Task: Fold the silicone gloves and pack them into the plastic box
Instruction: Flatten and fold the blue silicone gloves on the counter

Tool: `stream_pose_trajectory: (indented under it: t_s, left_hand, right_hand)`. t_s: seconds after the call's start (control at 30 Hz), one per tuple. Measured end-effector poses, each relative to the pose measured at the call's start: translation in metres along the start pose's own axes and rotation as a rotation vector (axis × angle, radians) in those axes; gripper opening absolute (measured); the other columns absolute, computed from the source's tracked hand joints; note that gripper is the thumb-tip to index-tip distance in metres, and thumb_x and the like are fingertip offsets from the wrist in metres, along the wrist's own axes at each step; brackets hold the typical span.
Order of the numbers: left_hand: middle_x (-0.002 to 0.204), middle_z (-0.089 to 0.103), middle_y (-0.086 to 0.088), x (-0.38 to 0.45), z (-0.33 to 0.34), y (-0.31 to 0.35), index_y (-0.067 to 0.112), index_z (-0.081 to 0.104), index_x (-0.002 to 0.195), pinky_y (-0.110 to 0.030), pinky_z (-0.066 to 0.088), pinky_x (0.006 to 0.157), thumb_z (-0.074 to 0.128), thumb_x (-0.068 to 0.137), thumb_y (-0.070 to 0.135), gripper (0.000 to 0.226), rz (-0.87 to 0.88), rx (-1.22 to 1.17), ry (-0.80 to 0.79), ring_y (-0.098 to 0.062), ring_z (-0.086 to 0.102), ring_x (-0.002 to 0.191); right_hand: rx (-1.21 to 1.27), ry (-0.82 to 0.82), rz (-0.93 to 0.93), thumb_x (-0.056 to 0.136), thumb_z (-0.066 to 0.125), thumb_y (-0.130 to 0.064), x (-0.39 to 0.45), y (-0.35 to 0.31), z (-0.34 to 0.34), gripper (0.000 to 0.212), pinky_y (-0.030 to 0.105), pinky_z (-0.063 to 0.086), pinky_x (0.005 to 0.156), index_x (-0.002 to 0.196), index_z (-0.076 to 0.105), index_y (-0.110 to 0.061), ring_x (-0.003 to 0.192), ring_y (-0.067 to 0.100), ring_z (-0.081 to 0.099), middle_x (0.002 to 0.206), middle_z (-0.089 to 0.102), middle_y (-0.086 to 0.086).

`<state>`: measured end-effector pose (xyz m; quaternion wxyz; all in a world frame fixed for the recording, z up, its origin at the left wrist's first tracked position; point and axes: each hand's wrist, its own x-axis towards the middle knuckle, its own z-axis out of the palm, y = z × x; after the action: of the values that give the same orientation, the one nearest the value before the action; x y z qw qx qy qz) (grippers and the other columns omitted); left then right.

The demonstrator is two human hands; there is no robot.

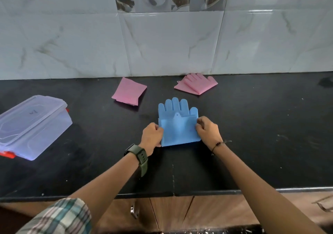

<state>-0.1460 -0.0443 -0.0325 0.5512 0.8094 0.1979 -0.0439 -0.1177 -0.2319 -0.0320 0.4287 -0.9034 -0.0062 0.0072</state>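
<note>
At far left we see the lidded plastic box (32,125) on the black counter (252,134). Further back lie a folded pink glove (128,91) and a second pink glove (196,83). At centre, our left hand (152,134) and right hand (209,132) each pinch a side edge of the blue glove (178,124), its cuff doubled over the palm.

You lose the plastic box (32,125) at the left edge, your left hand (152,134) and right hand (209,132) cover the blue glove's (178,124) side edges, and your fingertips curl out of sight.
</note>
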Motion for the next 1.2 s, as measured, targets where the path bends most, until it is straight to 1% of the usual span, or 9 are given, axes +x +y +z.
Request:
stream_pose_trajectory:
  t_s: [0.13,0.3,0.4,0.53,0.6,0.7,0.9,1.0,1.2]
  left_hand:
    - [0.114,0.050,-0.010,0.010,0.004,0.003,0.016,0.032,0.124,-0.039,0.056,0.068,0.045,0.089,0.008,0.038,0.022,0.306,0.026,-0.034,0.062,0.097]
    - [0.127,0.048,-0.009,0.022,-0.006,-0.014,0.012,0.051,0.124,-0.034,0.043,0.096,0.042,0.088,0.002,0.039,0.816,1.044,0.069,-0.028,0.049,0.112]
    - [0.143,0.049,-0.004,0.039,-0.025,-0.024,0.015,0.051,0.133,-0.028,0.026,0.118,0.041,0.093,0.000,0.044,1.037,1.178,-0.179,-0.021,0.038,0.137]
    - [0.157,0.031,-0.001,0.056,-0.038,-0.033,0.013,0.030,0.148,-0.023,0.003,0.119,0.040,0.095,0.005,0.055,1.104,1.270,-0.320,-0.016,0.019,0.149]
    - [0.150,0.043,-0.006,0.058,-0.040,-0.029,0.011,0.043,0.142,-0.027,0.012,0.118,0.050,0.094,0.011,0.049,1.180,1.268,-0.326,-0.020,0.034,0.143]
    - [0.114,0.073,-0.005,0.059,-0.037,-0.020,0.012,0.073,0.108,-0.036,0.053,0.097,0.080,0.069,0.011,0.039,1.338,1.170,-0.250,-0.023,0.068,0.110]
    - [0.089,0.075,-0.009,0.061,-0.022,-0.015,0.005,0.072,0.091,-0.032,0.061,0.074,0.072,0.069,-0.002,0.023,1.179,0.825,-0.194,-0.025,0.073,0.082]
    - [0.102,0.071,-0.014,0.061,-0.025,-0.015,0.000,0.066,0.104,-0.035,0.056,0.084,0.055,0.084,-0.001,0.023,0.972,0.619,-0.237,-0.029,0.068,0.092]
    - [0.144,0.045,0.002,0.075,-0.044,-0.026,0.015,0.051,0.129,-0.009,0.017,0.115,0.049,0.086,0.011,0.043,1.103,0.803,-0.459,-0.010,0.037,0.139]
  right_hand:
    - [-0.263,-0.072,0.086,0.083,0.043,-0.005,0.019,-0.004,0.009,0.045,0.031,0.042,0.053,0.126,0.035,-0.012,0.056,0.021,0.049,0.063,0.049,0.004]
    - [-0.579,-0.099,-0.048,0.084,0.044,-0.007,0.020,0.001,0.005,0.041,0.037,0.048,0.058,0.123,0.035,-0.014,0.070,0.026,0.057,0.077,0.055,0.005]
    - [-0.816,-0.054,-0.365,0.083,0.052,-0.009,0.017,0.016,-0.011,0.045,0.038,0.054,0.076,0.126,0.043,-0.020,0.102,0.028,0.053,0.116,0.053,0.007]
    - [-1.052,-0.051,-0.853,0.049,0.081,-0.009,0.012,0.033,-0.028,0.064,0.039,0.056,0.079,0.109,0.066,-0.022,0.107,0.031,0.064,0.120,0.066,0.007]
    - [-1.081,-0.112,-0.908,0.045,0.085,-0.010,0.015,0.036,-0.031,0.070,0.041,0.055,0.085,0.111,0.068,-0.022,0.112,0.028,0.064,0.122,0.067,0.003]
    - [-1.037,-0.168,-0.929,0.049,0.084,-0.010,0.021,0.032,-0.032,0.069,0.044,0.052,0.091,0.116,0.067,-0.021,0.116,0.025,0.062,0.122,0.068,-0.002]
    - [-0.793,-0.170,-0.851,0.061,0.072,0.002,0.023,0.035,-0.028,0.061,0.048,0.049,0.098,0.120,0.065,-0.015,0.122,0.028,0.056,0.125,0.066,0.000]
    - [-0.680,-0.141,-0.820,0.065,0.069,-0.002,0.023,0.037,-0.024,0.055,0.045,0.046,0.101,0.119,0.065,-0.012,0.121,0.028,0.057,0.123,0.066,0.002]
    - [-0.515,-0.080,-0.734,0.067,0.067,0.004,0.028,0.031,-0.013,0.036,0.045,0.052,0.091,0.100,0.074,-0.009,0.106,0.027,0.064,0.107,0.073,0.003]
